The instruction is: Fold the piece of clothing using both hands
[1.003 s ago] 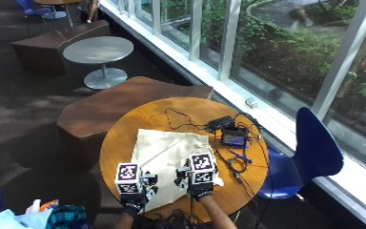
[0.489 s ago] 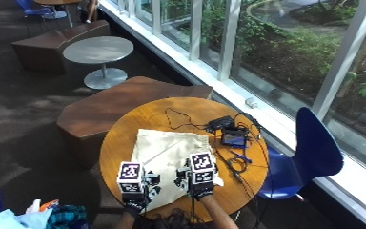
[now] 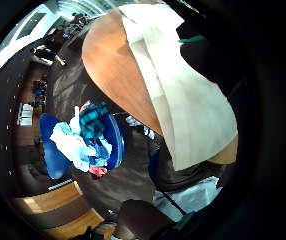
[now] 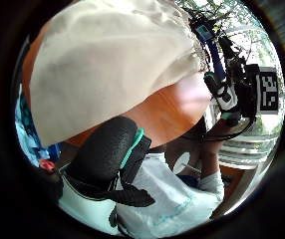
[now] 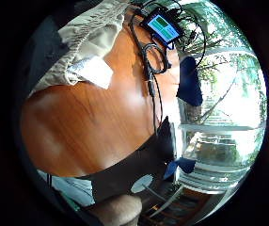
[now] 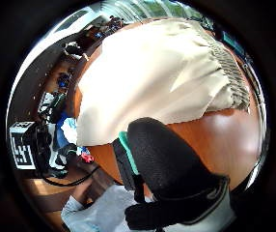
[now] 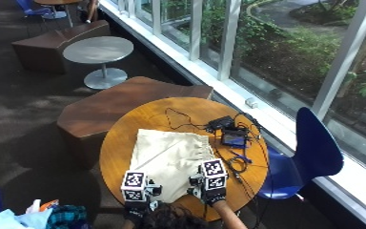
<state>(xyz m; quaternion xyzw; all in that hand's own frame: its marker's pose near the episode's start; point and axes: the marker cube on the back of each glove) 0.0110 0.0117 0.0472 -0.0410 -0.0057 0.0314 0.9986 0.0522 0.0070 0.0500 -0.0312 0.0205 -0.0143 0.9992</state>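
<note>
A cream-coloured fabric garment with a gathered waistband (image 7: 170, 157) is seen spread flat on a round wooden table (image 7: 123, 143), its near hem at the table's near edge, where it overhangs slightly in the left little finger side palm view. The left hand (image 7: 136, 200) and the right hand (image 7: 212, 188) are held at that near edge, at the garment's two near corners. A black-gloved thumb is shown in each thumb side view, just beside the hem and over bare wood; whether cloth is pinched cannot be told from any view, nor can the spread of the fingers.

A blue seat (image 3: 58, 150) beside the table is seen to hold a heap of mixed clothes (image 3: 85, 137), among them a teal checked piece; only its corner is caught at the lower left of the outside view.

A white label (image 5: 93, 70) lying by the waistband is shown only in the right little finger side view, together with a small device with a lit screen (image 5: 162, 26) and black cables (image 5: 151, 61) on the wood. In the outside view these sit on the table's far right part, well apart from the hands.

A blue chair (image 7: 313, 148) stands at the right of the table, a brown bench (image 7: 113, 107) behind it, a small round grey table (image 7: 98, 50) further off, and tall windows (image 7: 278, 43) along the dark-carpeted room.
</note>
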